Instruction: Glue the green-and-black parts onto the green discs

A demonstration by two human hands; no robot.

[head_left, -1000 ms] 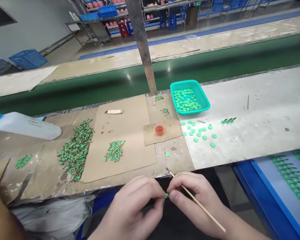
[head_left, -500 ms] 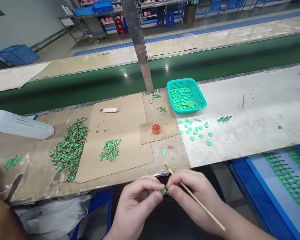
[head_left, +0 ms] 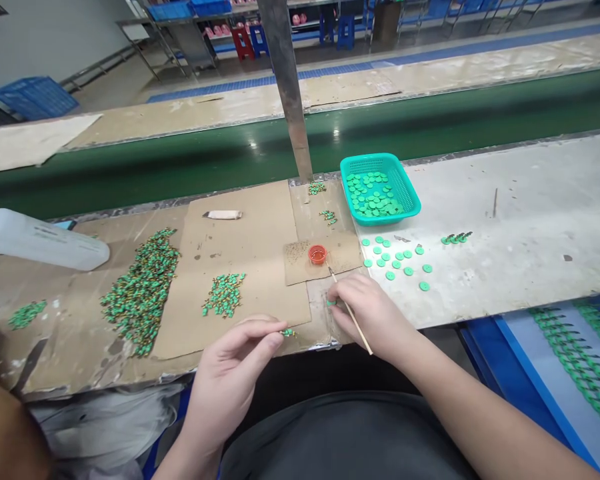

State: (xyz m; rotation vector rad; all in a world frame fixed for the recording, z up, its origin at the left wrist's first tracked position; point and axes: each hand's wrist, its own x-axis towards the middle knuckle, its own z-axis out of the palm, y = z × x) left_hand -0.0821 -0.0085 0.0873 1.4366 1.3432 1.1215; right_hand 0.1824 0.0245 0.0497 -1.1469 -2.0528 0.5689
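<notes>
My left hand is closed, with thumb and forefinger pinching a small green-and-gold piece just above the table's front edge. My right hand holds a thin wooden brush, its dark tip pointing toward the red cup of liquid. Under the fingertips of that same hand lies a green disc, partly covered; whether they grip it or only touch it I cannot tell. Several loose green discs lie to the right of this hand.
A teal basket of green discs stands behind. Leftward are a large pile of green-and-gold pieces, a smaller pile, a wrapped blade and a white bottle. A blue tray sits lower right. Someone's arm shows lower left.
My hands have parted. The right one has moved forward with the brush to the single green disc on the table; the left one has shifted left and up, keeping the small piece.
</notes>
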